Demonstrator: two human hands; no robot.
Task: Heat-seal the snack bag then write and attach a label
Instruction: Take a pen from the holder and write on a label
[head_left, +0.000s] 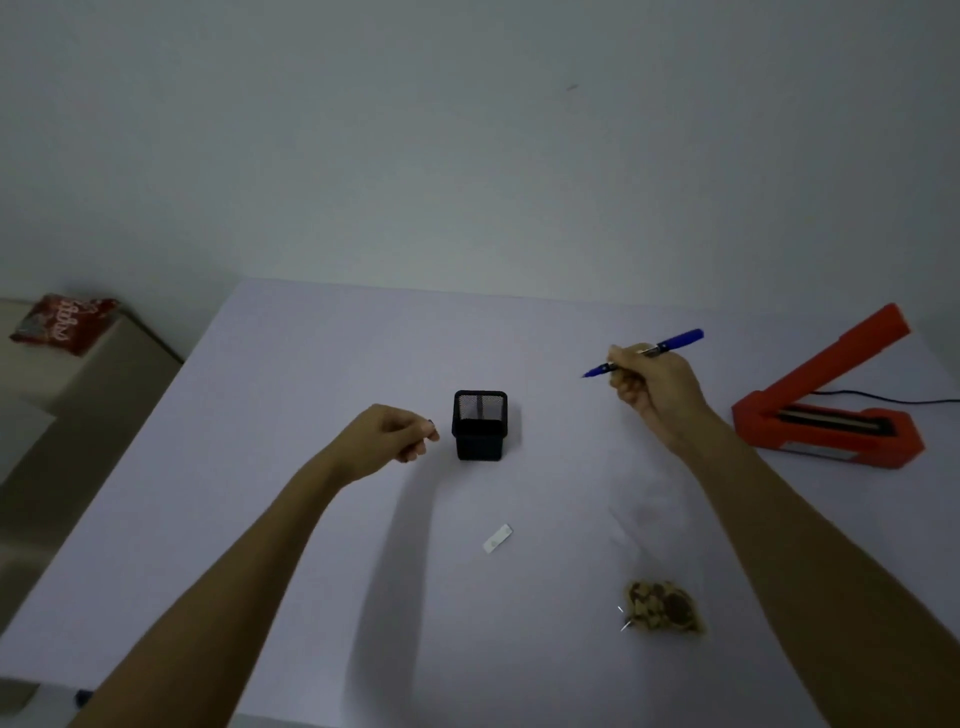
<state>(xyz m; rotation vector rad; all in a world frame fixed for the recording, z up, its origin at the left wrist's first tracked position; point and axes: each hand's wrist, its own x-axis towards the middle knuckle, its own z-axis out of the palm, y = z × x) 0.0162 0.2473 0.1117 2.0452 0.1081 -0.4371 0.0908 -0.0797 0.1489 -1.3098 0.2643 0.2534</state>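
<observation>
Right hand (644, 384) is gripping the pen (644, 352), right of centre; left hand (387, 434) is pinching something small, perhaps its cap. Label (497, 538) is lying lower centre on the desk (311, 519), bag (662, 605) lower right. The label probably needs steadying for writing.

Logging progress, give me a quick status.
Right hand grips blue pen, uncapped; left hand pinching something small. Label flat on table. Snack bag beside it. Nothing blocking.
</observation>
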